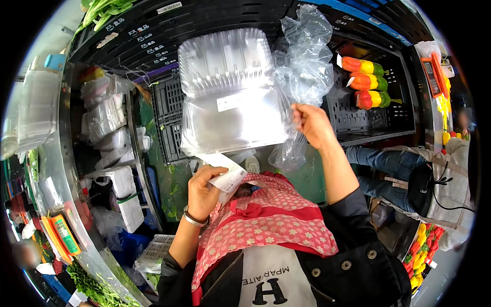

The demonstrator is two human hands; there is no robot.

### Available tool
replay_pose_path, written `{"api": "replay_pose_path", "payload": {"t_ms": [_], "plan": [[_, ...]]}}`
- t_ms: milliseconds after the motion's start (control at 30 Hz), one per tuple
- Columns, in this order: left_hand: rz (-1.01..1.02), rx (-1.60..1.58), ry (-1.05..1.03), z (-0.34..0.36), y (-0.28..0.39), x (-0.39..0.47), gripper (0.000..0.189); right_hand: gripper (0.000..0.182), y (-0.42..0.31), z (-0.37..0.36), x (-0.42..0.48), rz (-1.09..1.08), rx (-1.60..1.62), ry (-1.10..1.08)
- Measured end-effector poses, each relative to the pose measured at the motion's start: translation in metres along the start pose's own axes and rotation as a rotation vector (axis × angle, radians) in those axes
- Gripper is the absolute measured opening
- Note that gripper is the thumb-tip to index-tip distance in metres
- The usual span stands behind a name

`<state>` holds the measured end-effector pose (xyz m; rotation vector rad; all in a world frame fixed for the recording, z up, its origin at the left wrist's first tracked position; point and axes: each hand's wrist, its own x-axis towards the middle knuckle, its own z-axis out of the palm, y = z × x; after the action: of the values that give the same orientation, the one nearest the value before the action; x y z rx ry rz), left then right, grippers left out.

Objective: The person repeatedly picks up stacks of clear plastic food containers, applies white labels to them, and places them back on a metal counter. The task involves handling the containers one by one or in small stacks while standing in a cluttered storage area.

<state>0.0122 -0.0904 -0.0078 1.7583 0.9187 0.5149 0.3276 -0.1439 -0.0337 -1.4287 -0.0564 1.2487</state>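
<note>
My left hand grips a strip of white printed labels between thumb and fingers, in front of the pink flowered apron. A stack of clear plastic clamshell containers lies before me, wrapped in thin clear film or a bag. One white label sits on the upper face of the stack. Beside its right edge is my right hand, thumb and fingers bent close together. Whether those fingertips pinch the film or a small label cannot be made out. A crumpled clear plastic bag lies just past that hand.
Right of the bag, a black crate holds three packs of red, yellow and green bell peppers. A person in jeans stands at the right. Left is a metal-edged counter over shelves of bagged containers.
</note>
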Motion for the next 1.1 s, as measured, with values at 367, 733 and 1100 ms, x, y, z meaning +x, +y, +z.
{"api": "replay_pose_path", "payload": {"t_ms": [367,733,1100], "plan": [[-0.217,-0.398,-0.126,0.012,-0.005,0.032,0.019,0.047,-0.032,0.05,-0.013,-0.248,-0.606,-0.305],[-0.264,-0.504,-0.053,0.011,-0.011,0.043,0.014,0.02,-0.012,0.097,-0.012,-0.009,-0.841,-0.851],[-0.459,-0.305,-0.145,0.005,-0.053,0.022,0.015,0.011,0.003,0.095,0.024,-0.196,-0.741,-0.614]]}}
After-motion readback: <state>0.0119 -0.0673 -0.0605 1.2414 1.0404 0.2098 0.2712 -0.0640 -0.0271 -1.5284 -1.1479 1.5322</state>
